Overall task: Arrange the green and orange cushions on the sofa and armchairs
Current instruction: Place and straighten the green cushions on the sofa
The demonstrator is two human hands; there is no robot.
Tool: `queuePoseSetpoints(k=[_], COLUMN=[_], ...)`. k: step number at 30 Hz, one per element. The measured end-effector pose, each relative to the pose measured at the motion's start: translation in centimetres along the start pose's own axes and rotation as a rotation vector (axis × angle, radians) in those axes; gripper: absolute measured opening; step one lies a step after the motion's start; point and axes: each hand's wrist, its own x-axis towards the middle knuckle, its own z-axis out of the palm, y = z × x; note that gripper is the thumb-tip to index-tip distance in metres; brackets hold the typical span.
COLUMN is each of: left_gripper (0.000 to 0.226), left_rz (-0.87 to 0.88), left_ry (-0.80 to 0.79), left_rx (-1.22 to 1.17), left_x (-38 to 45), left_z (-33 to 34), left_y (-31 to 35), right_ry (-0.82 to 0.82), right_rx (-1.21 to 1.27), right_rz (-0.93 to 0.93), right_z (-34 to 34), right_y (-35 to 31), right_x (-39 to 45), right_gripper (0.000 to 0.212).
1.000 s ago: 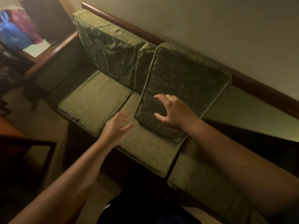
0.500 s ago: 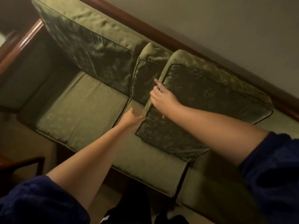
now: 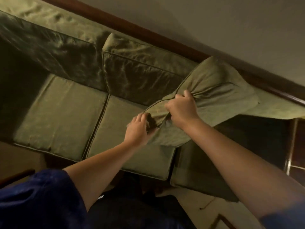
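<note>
A single head-worn wide-angle view looks steeply down and forward from a standing person onto a sofa (image 3: 97, 116) close below, at arm's reach. The frame is tilted, so the sofa's wooden back rail (image 3: 148, 33) runs diagonally from upper left to right

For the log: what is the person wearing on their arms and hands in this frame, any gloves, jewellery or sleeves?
Both hands are bare: no gloves, rings or watch show on the left hand or the right hand. Both forearms are uncovered. A loose dark blue sleeve covers the left upper arm, and a blurred edge of the same blue fabric shows on the right arm at the frame's lower right corner.
</note>
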Motion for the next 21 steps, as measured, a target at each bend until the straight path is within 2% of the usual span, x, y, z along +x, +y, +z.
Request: queuePoseSetpoints(k=[2,7,11,13,16,21], left_gripper=[0.066,0.036,0.028,0.029,0.027,0.082], left_rz=[0.115,0.41,0.506,0.586,0.762,0.83], left_ry=[-0.009,0.104,0.251,0.245,0.16,-0.076], left_rx=[0.053,0.145,0.224,0.332,0.457,0.611], left_x=[-1.3,-4.0,-4.0,-2.7,-0.1,0.8], left_z=[1.1,4.2,7.0,7.9,9.4,12.2], left_y=[3.1,11.1,19.4,23.5,30.1,38.5], right_ry=[0.06,0.142,0.269,0.323,0.394,0.486], right_rx=[0.096,0.264,0.366,0.479,0.687,0.816], right_rz=[0.106,0.247,0.413,0.467,0.526,0.576], right_z=[0.1,1.9,4.3,5.5,8.3,13.6], right_y=[2.6,10.1,16.7,20.0,24.8,30.6], right_x=[-4.6,-15.4,-22.0,-24.9,-29.3,-33.9], right_gripper=[0.018,0.017,0.045,0.057,0.058,0.056])
